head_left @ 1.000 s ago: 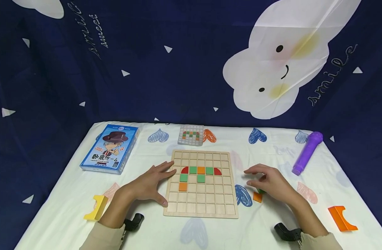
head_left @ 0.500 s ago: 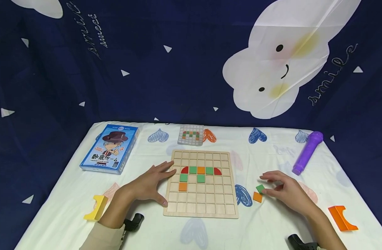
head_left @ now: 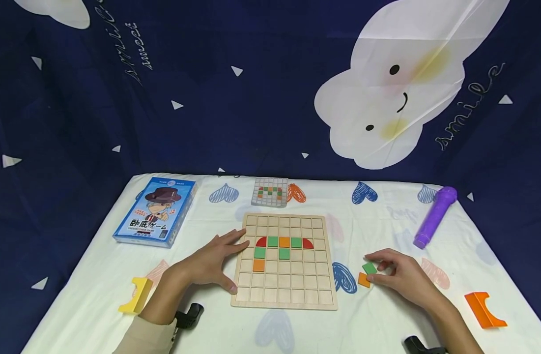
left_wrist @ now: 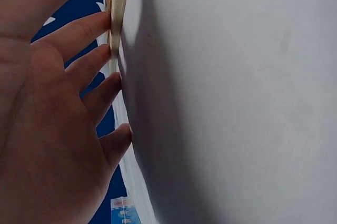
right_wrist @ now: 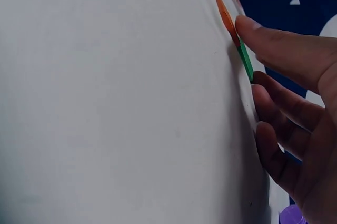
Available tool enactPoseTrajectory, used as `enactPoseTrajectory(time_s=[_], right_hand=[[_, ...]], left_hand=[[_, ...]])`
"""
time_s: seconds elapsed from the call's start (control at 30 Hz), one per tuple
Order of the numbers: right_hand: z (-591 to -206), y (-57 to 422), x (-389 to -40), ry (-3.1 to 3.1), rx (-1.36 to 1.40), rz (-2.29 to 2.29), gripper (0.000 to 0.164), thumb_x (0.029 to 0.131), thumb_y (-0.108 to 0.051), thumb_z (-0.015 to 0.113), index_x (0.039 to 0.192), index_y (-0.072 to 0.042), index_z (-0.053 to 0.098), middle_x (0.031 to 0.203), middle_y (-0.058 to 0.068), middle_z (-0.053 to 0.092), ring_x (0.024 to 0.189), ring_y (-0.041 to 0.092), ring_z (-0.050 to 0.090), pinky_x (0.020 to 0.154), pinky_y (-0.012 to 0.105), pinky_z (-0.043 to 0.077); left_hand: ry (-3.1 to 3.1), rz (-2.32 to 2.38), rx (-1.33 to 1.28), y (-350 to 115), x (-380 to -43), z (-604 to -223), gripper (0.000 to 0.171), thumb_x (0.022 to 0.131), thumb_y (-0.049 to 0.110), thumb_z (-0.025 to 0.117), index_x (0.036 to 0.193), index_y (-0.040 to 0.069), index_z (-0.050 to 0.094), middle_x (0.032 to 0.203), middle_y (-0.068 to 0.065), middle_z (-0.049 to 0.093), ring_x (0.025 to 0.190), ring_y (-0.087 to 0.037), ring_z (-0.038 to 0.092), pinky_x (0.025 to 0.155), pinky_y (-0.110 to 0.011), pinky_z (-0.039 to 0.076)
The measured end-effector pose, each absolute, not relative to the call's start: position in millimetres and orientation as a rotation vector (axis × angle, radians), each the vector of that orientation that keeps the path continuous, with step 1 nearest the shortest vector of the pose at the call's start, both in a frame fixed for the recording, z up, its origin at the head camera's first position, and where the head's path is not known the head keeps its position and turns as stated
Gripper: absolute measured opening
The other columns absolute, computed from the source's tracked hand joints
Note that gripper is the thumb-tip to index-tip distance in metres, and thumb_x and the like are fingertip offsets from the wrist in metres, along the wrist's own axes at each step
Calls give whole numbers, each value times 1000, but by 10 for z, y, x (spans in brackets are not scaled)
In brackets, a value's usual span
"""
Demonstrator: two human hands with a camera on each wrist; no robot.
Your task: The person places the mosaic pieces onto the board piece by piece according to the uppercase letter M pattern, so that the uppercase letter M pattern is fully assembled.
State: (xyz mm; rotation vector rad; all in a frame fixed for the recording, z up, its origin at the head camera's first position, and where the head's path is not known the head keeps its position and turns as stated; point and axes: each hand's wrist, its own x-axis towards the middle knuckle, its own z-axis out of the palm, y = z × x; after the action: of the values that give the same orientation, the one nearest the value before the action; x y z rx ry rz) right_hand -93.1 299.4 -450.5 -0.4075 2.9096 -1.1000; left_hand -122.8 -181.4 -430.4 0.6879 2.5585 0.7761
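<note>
A wooden grid board lies on the cloth, with red, green and orange tiles set in some of its squares. My left hand is spread along the board's left edge, thumb at the lower corner and fingertips at the upper part. In the left wrist view, the left fingers reach the side of the board. To the right of the board, a loose green tile and an orange tile lie side by side. My right hand is beside them, thumb near the orange tile, index finger beyond the green one.
Behind the board lies a small pattern card. A blue game box is at the back left, a purple microphone-shaped toy at the back right. Yellow and orange notched blocks lie on either side.
My right hand has moved right and down from over the tiles, uncovering the green tile, then slightly toward the orange tile. The left hand and board have stayed in place.
</note>
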Motion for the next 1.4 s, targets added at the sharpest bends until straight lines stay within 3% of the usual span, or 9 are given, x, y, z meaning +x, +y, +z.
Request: enactPoseTrajectory(time_s=[0.33,0.7,1.4], right_hand=[[-4475,2955,-936,2858,-401,-1101,33,79,-24,87,110,-19,78,89,-8,71,77,-3,60,66,19,52],[-4531,2945,-927,2876,-559,-1159,24,79,-15,86,101,-22,80,94,-8,72,79,2,59,63,17,48],[-4430,2943,-1028,2876,-478,-1125,21,79,-16,87,99,-19,81,104,-4,72,92,-10,60,77,12,54]], left_hand=[[2560,783,704,-1821,-1224,-4309,114,60,49,95,153,5,46,171,-15,24,159,-43,18,126,-70,14],[2564,782,710,-1822,-1225,-4327,114,59,49,95,153,5,46,171,-15,24,159,-43,18,126,-70,14],[2554,799,668,-1810,-1222,-4300,113,59,45,96,153,8,46,172,-11,23,160,-41,16,129,-66,12]])
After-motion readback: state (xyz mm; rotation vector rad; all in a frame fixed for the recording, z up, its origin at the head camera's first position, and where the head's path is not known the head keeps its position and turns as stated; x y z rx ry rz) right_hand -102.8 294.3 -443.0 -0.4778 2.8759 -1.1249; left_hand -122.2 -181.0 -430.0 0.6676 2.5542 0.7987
